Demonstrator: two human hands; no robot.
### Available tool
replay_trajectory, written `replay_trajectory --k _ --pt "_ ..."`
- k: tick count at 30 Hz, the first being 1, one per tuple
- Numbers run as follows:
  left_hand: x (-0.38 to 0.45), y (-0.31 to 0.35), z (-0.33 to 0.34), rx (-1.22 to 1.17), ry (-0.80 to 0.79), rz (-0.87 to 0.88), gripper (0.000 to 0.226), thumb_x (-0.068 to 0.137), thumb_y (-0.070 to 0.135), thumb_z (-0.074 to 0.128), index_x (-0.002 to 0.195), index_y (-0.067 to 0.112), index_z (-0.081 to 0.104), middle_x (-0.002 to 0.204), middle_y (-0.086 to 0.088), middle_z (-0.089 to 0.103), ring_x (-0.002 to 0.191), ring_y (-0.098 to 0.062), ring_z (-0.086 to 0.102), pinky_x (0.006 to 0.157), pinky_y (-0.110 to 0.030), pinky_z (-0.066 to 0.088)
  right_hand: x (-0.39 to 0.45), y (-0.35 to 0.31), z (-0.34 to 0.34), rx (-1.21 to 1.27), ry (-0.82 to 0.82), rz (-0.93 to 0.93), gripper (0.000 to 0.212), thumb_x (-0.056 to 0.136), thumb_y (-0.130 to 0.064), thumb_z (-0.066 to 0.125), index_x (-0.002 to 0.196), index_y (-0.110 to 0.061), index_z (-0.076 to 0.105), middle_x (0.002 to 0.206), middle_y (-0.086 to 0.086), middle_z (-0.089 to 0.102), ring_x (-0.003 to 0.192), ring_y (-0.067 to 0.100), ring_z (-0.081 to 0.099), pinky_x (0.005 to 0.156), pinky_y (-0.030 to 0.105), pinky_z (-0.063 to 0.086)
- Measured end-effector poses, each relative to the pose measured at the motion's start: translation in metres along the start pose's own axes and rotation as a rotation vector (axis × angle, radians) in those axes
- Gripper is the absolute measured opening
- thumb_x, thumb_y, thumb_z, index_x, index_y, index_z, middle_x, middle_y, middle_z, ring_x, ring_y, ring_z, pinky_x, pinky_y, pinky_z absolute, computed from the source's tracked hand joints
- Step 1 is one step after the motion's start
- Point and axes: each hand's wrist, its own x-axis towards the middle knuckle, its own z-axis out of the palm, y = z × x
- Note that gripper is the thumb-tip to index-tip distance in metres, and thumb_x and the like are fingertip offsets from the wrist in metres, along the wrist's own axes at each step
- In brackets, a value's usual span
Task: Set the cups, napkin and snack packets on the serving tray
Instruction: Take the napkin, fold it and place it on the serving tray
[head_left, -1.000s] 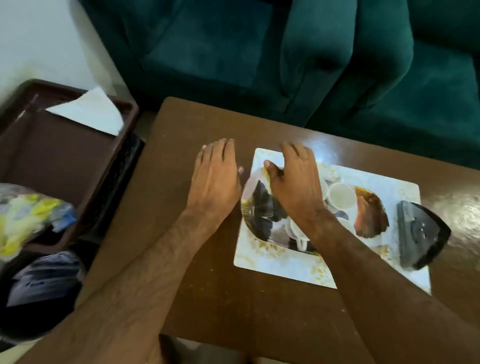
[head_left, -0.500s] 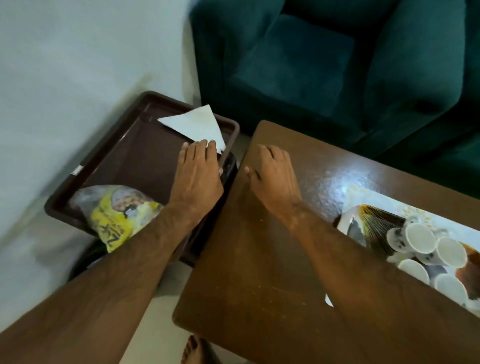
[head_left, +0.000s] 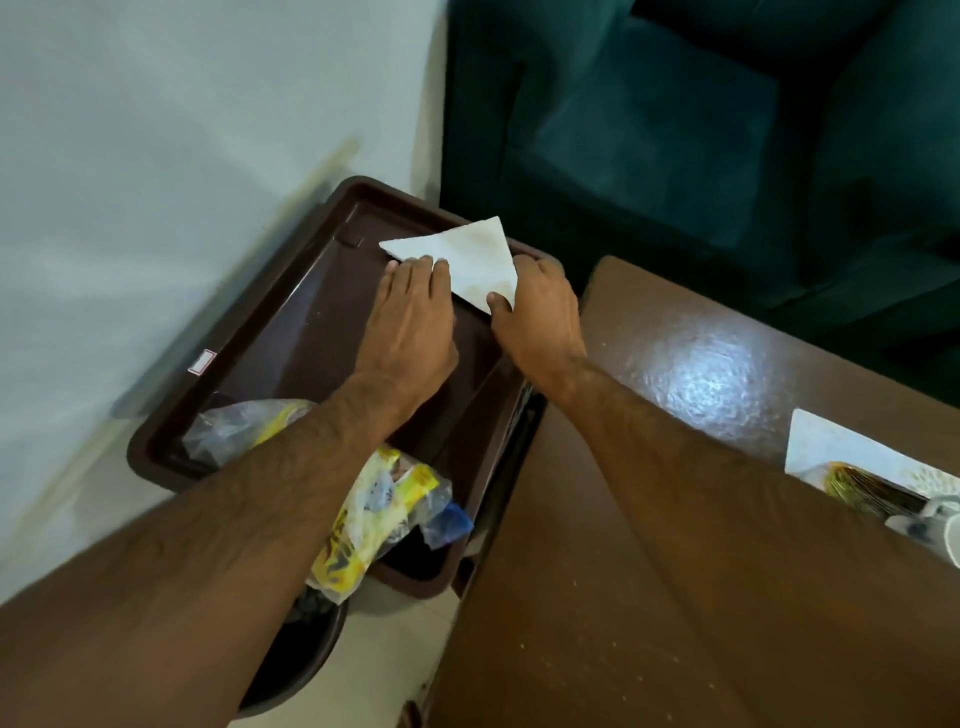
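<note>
We look down at a brown serving tray (head_left: 291, 322) beside a wooden table (head_left: 649, 545). A white napkin (head_left: 467, 260), folded to a triangle, lies over the tray's far corner. Our left hand (head_left: 410, 322) rests flat-fingered on its near edge, likely to steady it. Our right hand (head_left: 540, 317) pinches the napkin's lower point, thumb on top, seemingly to lift or shift it. Snack packets (head_left: 374, 499) lie at the tray's near end.

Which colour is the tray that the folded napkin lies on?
The tray is dark brown; the head view shows it best, under the white napkin.
</note>
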Motion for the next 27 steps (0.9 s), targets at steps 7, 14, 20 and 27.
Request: replay_trajectory --k 7,14,20,27 --pt "0.018 -0.014 0.012 -0.020 -0.026 0.010 0.069 0.101 0.022 0.056 0.158 0.002 0.023 0.163 -0.019 0.033 0.154 -0.031 0.029 0.131 -0.046 0.015 0.026 -0.008 0.018 -0.010 -0.012 0.085 0.057 0.095 -0.020 0.070 0.144 -0.004 0.047 0.145 0.013 0.054 0.136 0.026 0.047 0.112 0.031 0.039" --pt "0.031 -0.015 0.019 -0.058 -0.029 0.011 0.069 0.102 0.025 0.057 0.158 0.003 0.023 0.163 -0.018 0.034 0.153 -0.031 0.030 0.131 -0.045 0.014 0.038 -0.013 0.034 0.021 0.034 0.146 0.059 0.088 -0.017 0.077 0.137 -0.007 0.047 0.139 0.013 0.056 0.129 0.029 0.051 0.106 0.037 0.046" --pt "0.033 -0.016 0.026 -0.093 -0.020 -0.003 0.070 0.100 0.026 0.060 0.156 0.002 0.027 0.158 -0.019 0.040 0.150 -0.032 0.036 0.130 -0.046 0.018 0.041 -0.018 0.036 0.106 0.059 0.193 0.064 0.081 -0.007 0.079 0.134 -0.010 0.043 0.131 0.013 0.062 0.122 0.029 0.056 0.097 0.042 0.057" --pt "0.034 -0.018 0.020 -0.114 0.040 -0.054 0.074 0.097 0.011 0.058 0.160 -0.001 0.020 0.163 -0.021 0.033 0.152 -0.033 0.032 0.129 -0.043 0.023 0.038 -0.013 0.027 0.223 0.029 0.170 0.033 0.090 0.002 0.066 0.122 -0.007 0.069 0.126 0.012 0.068 0.115 0.025 0.066 0.099 0.039 0.059"
